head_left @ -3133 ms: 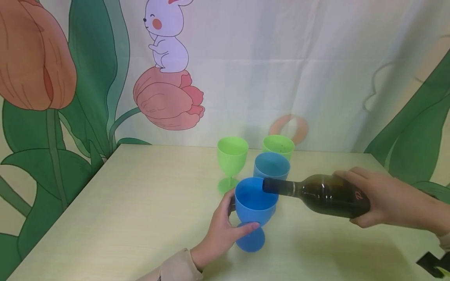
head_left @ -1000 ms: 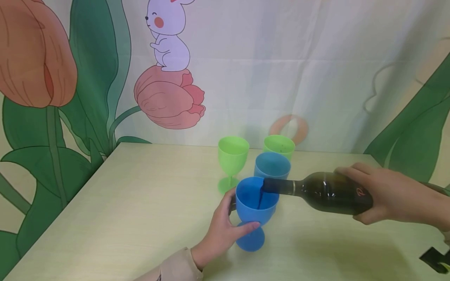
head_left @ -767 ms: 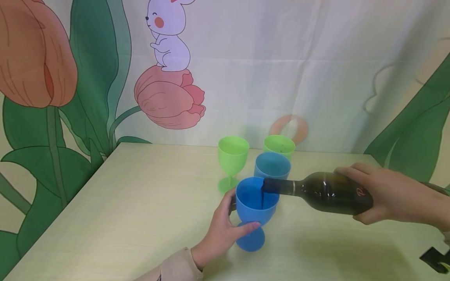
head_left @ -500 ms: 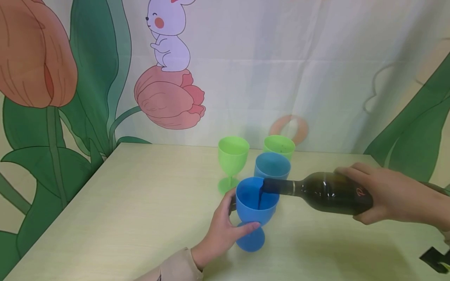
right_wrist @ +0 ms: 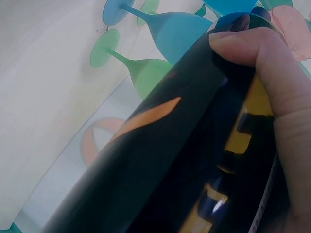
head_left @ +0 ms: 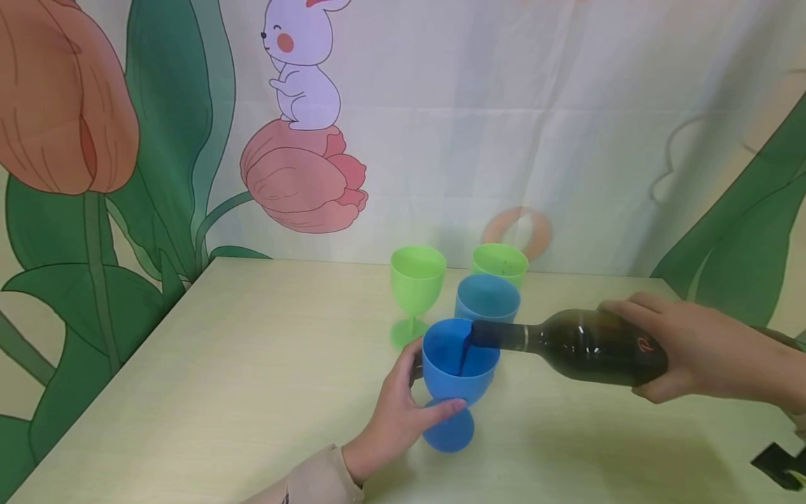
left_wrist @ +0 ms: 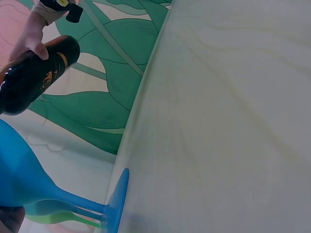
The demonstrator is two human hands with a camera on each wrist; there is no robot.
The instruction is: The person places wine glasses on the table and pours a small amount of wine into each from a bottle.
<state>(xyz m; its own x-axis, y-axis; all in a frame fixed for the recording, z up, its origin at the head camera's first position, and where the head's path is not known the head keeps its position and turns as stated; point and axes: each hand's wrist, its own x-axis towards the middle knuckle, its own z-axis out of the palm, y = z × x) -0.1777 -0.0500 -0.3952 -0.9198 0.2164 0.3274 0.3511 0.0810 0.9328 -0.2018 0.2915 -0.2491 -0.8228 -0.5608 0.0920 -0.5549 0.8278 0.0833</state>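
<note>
A blue goblet [head_left: 458, 381] stands on the table near its middle, and my left hand [head_left: 399, 413] grips the lower part of its bowl. My right hand [head_left: 699, 350] holds a dark wine bottle [head_left: 598, 348] by its body, tipped with the neck pointing left over the goblet's rim. A thin dark stream [head_left: 464, 353] falls from the bottle's mouth into the goblet. In the left wrist view the goblet's foot [left_wrist: 116, 204] rests on the table. In the right wrist view my thumb [right_wrist: 243, 46] lies along the bottle. The liquid level inside is hidden.
Behind the held goblet stands a second blue goblet [head_left: 488, 304], partly hidden by the bottle neck. Two green goblets, one left [head_left: 417, 283] and one right [head_left: 500, 259], stand farther back on the pale table [head_left: 252, 364]. A printed cloth [head_left: 428, 126] hangs behind.
About three seconds ago no stream showed; dark liquid now runs from the bottle into the blue goblet. The right hand and bottle have shifted very slightly; the left hand stays put.
</note>
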